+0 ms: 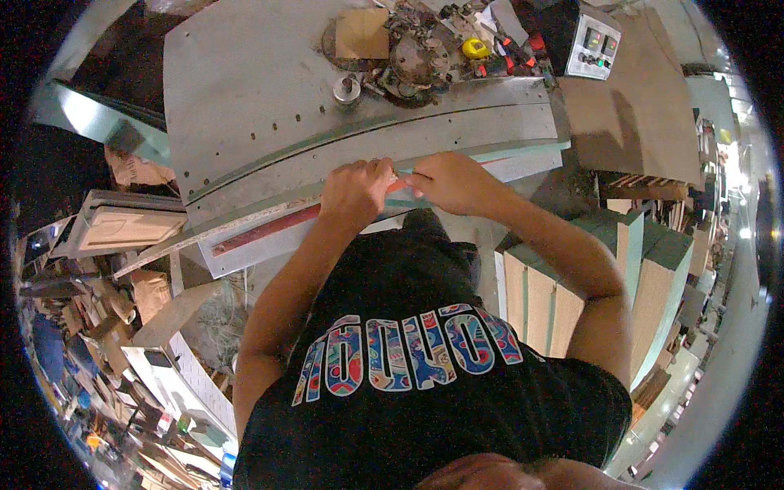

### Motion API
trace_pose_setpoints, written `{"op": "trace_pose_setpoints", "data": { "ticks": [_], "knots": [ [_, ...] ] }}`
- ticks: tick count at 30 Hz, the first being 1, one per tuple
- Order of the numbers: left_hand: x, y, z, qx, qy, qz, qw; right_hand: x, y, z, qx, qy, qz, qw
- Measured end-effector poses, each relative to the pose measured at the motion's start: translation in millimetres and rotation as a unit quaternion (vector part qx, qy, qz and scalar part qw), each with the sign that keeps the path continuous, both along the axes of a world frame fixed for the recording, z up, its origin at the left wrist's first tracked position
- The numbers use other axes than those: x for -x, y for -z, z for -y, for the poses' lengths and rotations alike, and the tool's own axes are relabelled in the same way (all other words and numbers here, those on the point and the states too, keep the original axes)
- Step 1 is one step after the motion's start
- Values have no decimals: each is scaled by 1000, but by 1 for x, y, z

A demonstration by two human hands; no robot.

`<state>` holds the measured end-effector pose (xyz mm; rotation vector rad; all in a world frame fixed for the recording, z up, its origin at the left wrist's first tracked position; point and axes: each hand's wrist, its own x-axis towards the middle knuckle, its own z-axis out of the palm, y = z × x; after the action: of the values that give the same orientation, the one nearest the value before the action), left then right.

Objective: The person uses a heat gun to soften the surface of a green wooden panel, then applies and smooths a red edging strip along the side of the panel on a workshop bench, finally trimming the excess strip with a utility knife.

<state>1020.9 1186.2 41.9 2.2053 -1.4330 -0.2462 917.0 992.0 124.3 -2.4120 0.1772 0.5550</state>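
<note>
My left hand [353, 189] and my right hand [452, 181] meet at the near edge of a grey metal machine table [245, 90]. Both pinch a thin reddish strip [269, 229] that runs along the front edge of a long pale green-faced board [523, 160] lying on the table. The fingers of both hands are curled on the strip, close together, almost touching. My black printed shirt fills the lower middle of the view.
At the table's far side lie a cardboard piece [362, 33], a yellow tape measure [475, 48], tools and a grey control box [594, 45]. A stack of green-edged boards [572, 286] stands at my right. Panels and wood scraps crowd the floor at left [114, 229].
</note>
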Motion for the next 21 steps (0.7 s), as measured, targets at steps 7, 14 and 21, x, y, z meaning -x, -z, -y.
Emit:
{"op": "trace_pose_setpoints", "data": {
  "ticks": [7,14,21],
  "knots": [
    [4,-4,6,-59,-57,27,996,52,-92,105,47,-22,-43,998],
    [24,-16,13,-192,-127,115,966,158,-185,271,136,5,-58,989],
    [32,-17,33,-212,-148,120,958,319,-185,510,-32,223,-94,970]
  ]
}}
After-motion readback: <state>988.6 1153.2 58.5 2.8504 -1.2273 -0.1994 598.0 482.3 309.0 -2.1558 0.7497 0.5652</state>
